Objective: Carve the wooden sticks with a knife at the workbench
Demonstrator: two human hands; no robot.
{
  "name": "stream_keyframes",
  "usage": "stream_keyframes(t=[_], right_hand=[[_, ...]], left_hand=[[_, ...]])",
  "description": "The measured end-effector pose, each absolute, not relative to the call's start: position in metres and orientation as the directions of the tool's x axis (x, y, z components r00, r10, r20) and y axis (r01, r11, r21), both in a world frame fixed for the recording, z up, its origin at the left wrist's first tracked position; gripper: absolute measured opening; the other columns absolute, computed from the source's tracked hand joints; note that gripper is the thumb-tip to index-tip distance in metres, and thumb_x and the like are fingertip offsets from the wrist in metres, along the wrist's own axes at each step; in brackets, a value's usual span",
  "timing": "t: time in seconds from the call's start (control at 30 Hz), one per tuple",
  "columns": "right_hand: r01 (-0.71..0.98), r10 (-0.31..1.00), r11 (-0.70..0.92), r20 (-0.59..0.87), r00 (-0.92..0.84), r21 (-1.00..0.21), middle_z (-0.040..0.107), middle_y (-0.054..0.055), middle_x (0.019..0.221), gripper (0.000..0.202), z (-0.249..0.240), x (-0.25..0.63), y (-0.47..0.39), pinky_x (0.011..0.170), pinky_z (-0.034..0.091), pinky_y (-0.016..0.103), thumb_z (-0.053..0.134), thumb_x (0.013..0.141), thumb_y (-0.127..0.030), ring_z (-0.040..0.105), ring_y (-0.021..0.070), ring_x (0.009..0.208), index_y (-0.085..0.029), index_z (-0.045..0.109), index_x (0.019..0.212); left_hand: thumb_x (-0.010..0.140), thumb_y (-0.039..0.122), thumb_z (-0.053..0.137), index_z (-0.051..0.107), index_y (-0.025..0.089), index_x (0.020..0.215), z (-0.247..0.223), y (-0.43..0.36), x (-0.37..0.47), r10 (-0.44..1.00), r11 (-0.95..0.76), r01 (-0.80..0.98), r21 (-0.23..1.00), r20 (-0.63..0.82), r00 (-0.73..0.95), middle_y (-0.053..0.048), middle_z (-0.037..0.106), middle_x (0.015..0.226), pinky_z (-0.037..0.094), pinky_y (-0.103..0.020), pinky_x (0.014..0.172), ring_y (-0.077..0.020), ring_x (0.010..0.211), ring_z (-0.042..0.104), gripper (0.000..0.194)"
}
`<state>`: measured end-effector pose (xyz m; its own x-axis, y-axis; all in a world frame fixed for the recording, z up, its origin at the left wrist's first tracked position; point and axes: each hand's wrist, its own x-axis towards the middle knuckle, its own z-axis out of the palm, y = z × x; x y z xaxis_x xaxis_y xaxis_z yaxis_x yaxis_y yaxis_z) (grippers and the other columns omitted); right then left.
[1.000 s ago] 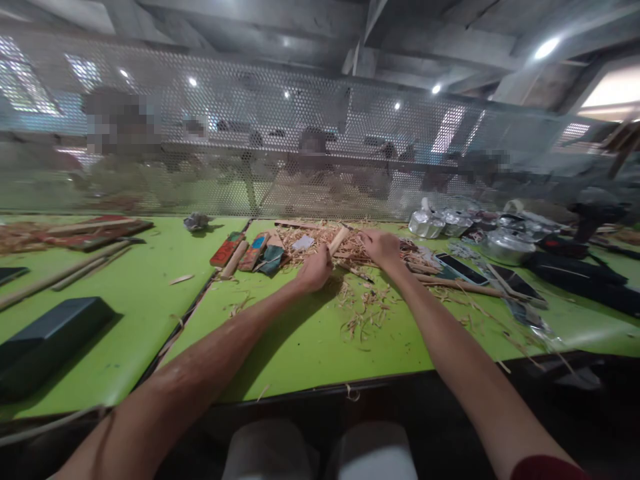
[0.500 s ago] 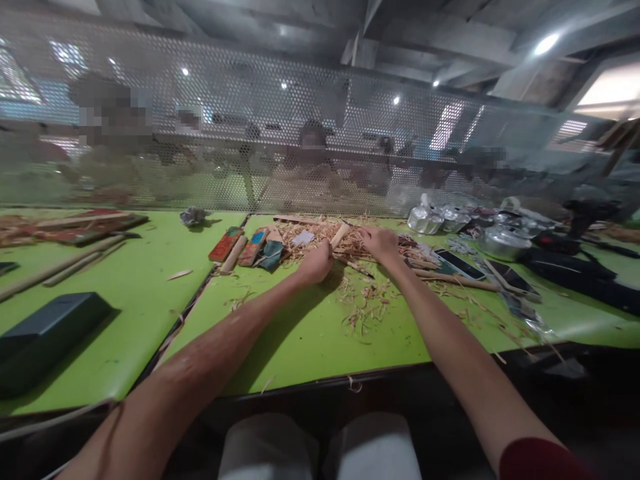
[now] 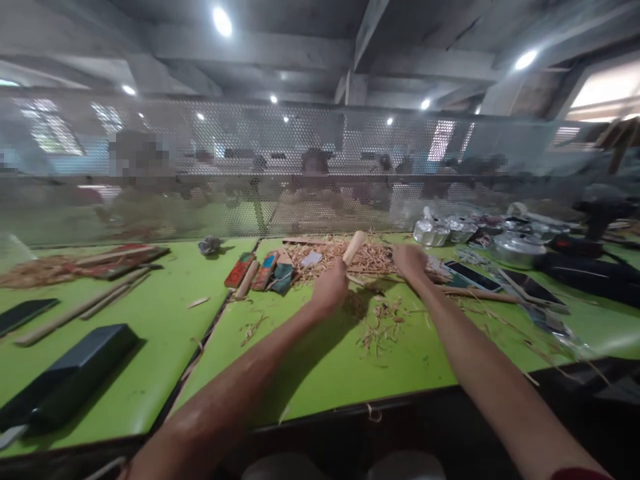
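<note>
My left hand (image 3: 331, 285) is closed around a pale wooden stick (image 3: 354, 247), whose rounded upper end points up and away from me. A little to the right, my right hand (image 3: 410, 261) is closed over the edge of a heap of wood shavings (image 3: 373, 257); its fingers point away and what they hold is hidden. The two hands are apart. Beneath them the green tabletop (image 3: 320, 373) carries loose curled shavings (image 3: 380, 327). Left of the heap lie two painted blocks, a red-green block (image 3: 240, 269) and a blue-orange block (image 3: 265, 270), with a wooden piece (image 3: 247, 280) between them.
A perforated metal screen (image 3: 295, 193) stands along the back, with people behind it. Silvery teapots (image 3: 517, 248), a phone (image 3: 473, 275) and a long stick (image 3: 483, 294) lie right. At left are a dark box (image 3: 75, 373) and wooden rods (image 3: 85, 307).
My right hand has moved right, away from the stick. The stick stays in my left hand, tilted more upright. The camera view has shifted, so the table appears lower.
</note>
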<state>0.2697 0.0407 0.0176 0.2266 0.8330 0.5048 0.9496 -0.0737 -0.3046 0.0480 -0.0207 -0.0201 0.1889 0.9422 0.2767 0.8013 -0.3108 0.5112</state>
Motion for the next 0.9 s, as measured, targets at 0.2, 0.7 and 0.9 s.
stream_keyframes(t=[0.2,0.7,0.9], right_hand=[[0.880,0.835,0.228,0.548,0.043,-0.417,0.077,0.017,0.116,0.043,0.022,0.264,0.038,0.088,0.055,0.034,0.049,0.104,-0.038,0.074,0.0293,0.106,-0.014,0.083,0.118],[0.953,0.830,0.263,0.539,-0.144,-0.149,0.074,0.010,0.128,0.039,0.011,0.235,0.028,0.095,0.051,0.032,0.051,0.104,-0.036,0.071,0.0274,0.114,-0.025,0.078,0.131],[0.976,0.869,-0.008,0.481,0.114,-0.216,0.078,0.018,0.111,0.047,0.008,0.264,0.043,0.085,0.050,0.033,0.044,0.107,-0.041,0.072,0.0284,0.103,-0.017,0.085,0.114]], left_hand=[[0.102,0.024,0.044,0.048,0.019,0.121,-0.027,-0.019,0.052,0.945,-0.311,0.763,0.566,0.267,0.187,-0.012,0.068,0.087,0.040,-0.034,0.065,-0.0238,0.073,0.065,0.020],[0.099,0.017,0.044,0.047,0.021,0.110,-0.039,-0.003,0.042,0.949,-0.290,0.754,0.590,0.280,0.145,-0.011,0.069,0.090,0.043,-0.034,0.068,-0.0240,0.077,0.065,0.013],[0.102,0.026,0.045,0.048,0.020,0.117,-0.030,-0.022,0.048,0.932,-0.354,0.725,0.591,0.285,0.223,-0.013,0.069,0.088,0.042,-0.034,0.064,-0.0244,0.073,0.065,0.016]])
